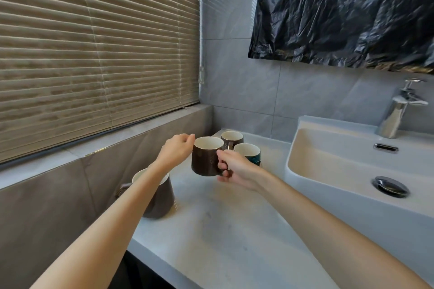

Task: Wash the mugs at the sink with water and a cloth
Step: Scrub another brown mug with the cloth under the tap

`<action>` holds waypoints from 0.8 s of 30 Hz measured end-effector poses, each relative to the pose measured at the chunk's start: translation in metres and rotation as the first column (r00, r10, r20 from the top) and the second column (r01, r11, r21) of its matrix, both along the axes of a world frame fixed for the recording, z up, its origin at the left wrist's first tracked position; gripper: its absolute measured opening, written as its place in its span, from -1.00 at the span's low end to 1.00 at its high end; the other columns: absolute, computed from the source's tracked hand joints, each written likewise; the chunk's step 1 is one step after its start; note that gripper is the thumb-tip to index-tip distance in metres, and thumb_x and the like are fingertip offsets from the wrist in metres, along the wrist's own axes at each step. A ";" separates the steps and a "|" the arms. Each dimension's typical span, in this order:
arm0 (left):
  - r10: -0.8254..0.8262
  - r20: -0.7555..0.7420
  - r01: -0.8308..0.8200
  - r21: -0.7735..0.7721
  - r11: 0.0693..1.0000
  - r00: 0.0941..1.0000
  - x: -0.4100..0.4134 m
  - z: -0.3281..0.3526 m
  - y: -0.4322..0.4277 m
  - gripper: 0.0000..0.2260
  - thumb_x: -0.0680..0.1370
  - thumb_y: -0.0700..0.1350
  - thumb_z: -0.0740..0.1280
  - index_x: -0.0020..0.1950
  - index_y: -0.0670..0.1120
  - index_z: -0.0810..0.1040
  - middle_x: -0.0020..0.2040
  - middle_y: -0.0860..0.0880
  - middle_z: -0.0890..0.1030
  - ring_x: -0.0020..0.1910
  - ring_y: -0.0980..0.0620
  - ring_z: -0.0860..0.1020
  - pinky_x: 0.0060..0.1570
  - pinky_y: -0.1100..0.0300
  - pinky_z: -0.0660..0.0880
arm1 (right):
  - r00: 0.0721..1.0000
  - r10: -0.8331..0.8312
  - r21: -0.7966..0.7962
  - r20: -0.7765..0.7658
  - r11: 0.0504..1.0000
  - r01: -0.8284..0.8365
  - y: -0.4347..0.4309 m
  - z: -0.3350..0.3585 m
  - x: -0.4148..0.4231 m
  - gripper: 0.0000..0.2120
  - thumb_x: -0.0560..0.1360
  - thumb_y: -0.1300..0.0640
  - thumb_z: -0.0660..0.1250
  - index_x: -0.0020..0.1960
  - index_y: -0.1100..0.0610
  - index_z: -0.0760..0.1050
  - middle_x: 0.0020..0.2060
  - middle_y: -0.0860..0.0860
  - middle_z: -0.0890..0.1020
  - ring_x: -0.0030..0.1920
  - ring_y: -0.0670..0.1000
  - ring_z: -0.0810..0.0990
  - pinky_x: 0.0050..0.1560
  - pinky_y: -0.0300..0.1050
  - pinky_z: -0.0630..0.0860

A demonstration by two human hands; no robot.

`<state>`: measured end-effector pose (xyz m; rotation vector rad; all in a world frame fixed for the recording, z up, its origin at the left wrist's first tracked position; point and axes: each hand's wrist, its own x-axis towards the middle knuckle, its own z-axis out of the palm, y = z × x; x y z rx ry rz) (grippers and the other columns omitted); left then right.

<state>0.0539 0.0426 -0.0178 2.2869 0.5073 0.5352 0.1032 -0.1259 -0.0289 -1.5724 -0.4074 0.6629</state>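
My right hand (237, 168) grips the handle of a dark brown mug (204, 159) with a white inside, held upright just above the counter. My left hand (176, 148) hovers at the mug's left rim with fingers curled and holds nothing that I can see. Behind it stand another brown mug (232, 139) and a teal mug (249, 151). A fourth dark mug (162, 197) stands nearer, partly hidden by my left forearm. The white sink (328, 148) lies to the right. No cloth is in view.
A chrome faucet (397, 112) stands at the sink's back rim, and the drain (389, 186) sits in the basin. The grey counter (223, 230) runs from the window ledge (117, 143) to the sink. Blinds cover the window at left. Black plastic sheeting (347, 12) hangs above the sink.
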 end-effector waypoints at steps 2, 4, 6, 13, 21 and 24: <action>-0.021 0.122 0.025 -0.028 0.999 0.992 -0.005 0.015 -0.013 -0.69 0.61 0.10 0.12 0.18 -0.01 0.54 0.07 -0.06 0.63 0.06 -0.08 0.58 0.13 -0.06 0.54 | 0.998 -0.014 0.039 0.060 0.999 0.011 -0.014 0.020 -0.002 -0.71 0.66 0.07 0.05 -0.24 0.05 0.22 -0.41 -0.02 0.24 -0.44 -0.07 0.16 -0.31 -0.21 0.46; -0.052 0.231 0.071 -0.075 0.995 0.972 -0.009 0.031 -0.027 -0.74 0.57 0.11 0.15 0.15 0.09 0.54 0.07 -0.02 0.63 0.05 -0.03 0.59 0.11 -0.06 0.55 | 0.991 -0.035 0.083 0.128 0.996 0.024 -0.032 0.040 -0.003 -0.70 0.66 0.07 0.07 -0.25 0.05 0.22 -0.41 -0.03 0.24 -0.43 -0.07 0.17 -0.32 -0.22 0.44; -0.101 0.308 0.150 -0.139 0.979 0.946 -0.011 0.047 -0.047 -0.77 0.58 0.07 0.17 0.14 0.10 0.55 0.07 -0.01 0.63 0.03 -0.02 0.60 0.07 -0.03 0.58 | 0.973 -0.074 0.110 0.219 0.993 0.050 -0.053 0.057 -0.003 -0.70 0.66 0.06 0.08 -0.24 0.06 0.24 -0.39 -0.03 0.25 -0.42 -0.07 0.17 -0.33 -0.23 0.44; -0.293 0.350 0.408 -0.320 0.855 0.890 0.000 0.085 -0.132 -0.76 0.64 -0.03 0.15 0.23 -0.01 0.52 0.09 -0.01 0.62 0.06 0.01 0.59 0.00 0.15 0.57 | 0.734 -0.227 0.025 0.640 0.961 0.275 -0.148 0.099 -0.007 -0.74 0.65 0.11 0.11 -0.23 0.07 0.29 -0.32 -0.05 0.34 -0.29 -0.11 0.36 -0.23 -0.22 0.46; -0.551 0.206 0.567 -0.524 0.636 0.808 0.044 0.071 -0.238 -0.65 0.65 0.12 0.07 0.27 -0.05 0.46 0.07 -0.08 0.64 0.14 -0.11 0.54 0.06 0.03 0.52 | 0.406 -0.074 -0.171 0.911 0.827 0.535 -0.277 0.091 -0.002 -0.80 0.63 0.12 0.15 -0.16 0.14 0.34 -0.23 0.02 0.44 -0.18 0.05 0.40 -0.17 -0.04 0.29; -0.642 0.165 0.611 -0.546 0.573 0.749 0.055 0.059 -0.278 -0.65 0.66 0.16 0.02 0.21 0.02 0.48 0.12 -0.08 0.62 0.17 -0.10 0.51 0.17 0.01 0.48 | 0.281 0.127 -0.283 0.951 0.719 0.635 -0.320 0.082 -0.005 -0.83 0.65 0.13 0.10 -0.11 0.10 0.29 -0.18 -0.01 0.36 -0.11 0.07 0.29 -0.10 -0.12 0.14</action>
